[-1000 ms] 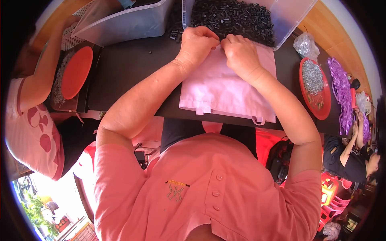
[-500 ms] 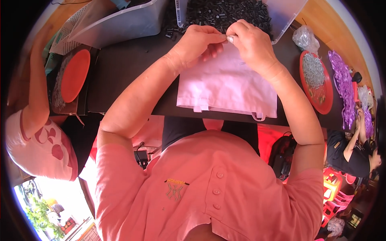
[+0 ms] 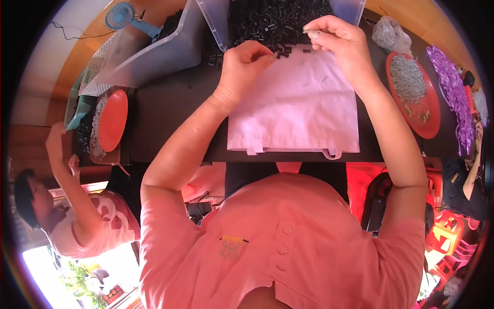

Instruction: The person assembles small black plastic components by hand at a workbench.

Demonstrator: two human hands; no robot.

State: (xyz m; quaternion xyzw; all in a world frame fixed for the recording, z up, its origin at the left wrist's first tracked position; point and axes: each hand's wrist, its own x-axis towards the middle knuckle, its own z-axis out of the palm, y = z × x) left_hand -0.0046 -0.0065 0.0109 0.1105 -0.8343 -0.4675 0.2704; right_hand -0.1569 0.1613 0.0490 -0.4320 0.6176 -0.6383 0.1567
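A pink cloth bag lies flat on the dark table, its short loops toward me. Over its far left corner is my left hand, thumb and fingers closed together; what they may hold is hidden. My right hand, above the far right corner, pinches a small thin metal piece between thumb and finger. Several small black plastic parts lie at the bag's far edge between my hands. A tiny silver pin rests on the cloth. Beyond, a clear bin holds a heap of such black parts.
On the right stand a red plate of silver pins, a crumpled plastic bag and a purple strand bundle. At left are another clear bin, a red plate and a blue fan. A co-worker sits at left.
My hands, together at the bag's far edge before, have moved apart. The right rose up and right; the left drew back. Black parts now show on the bag's edge. The view has shifted.
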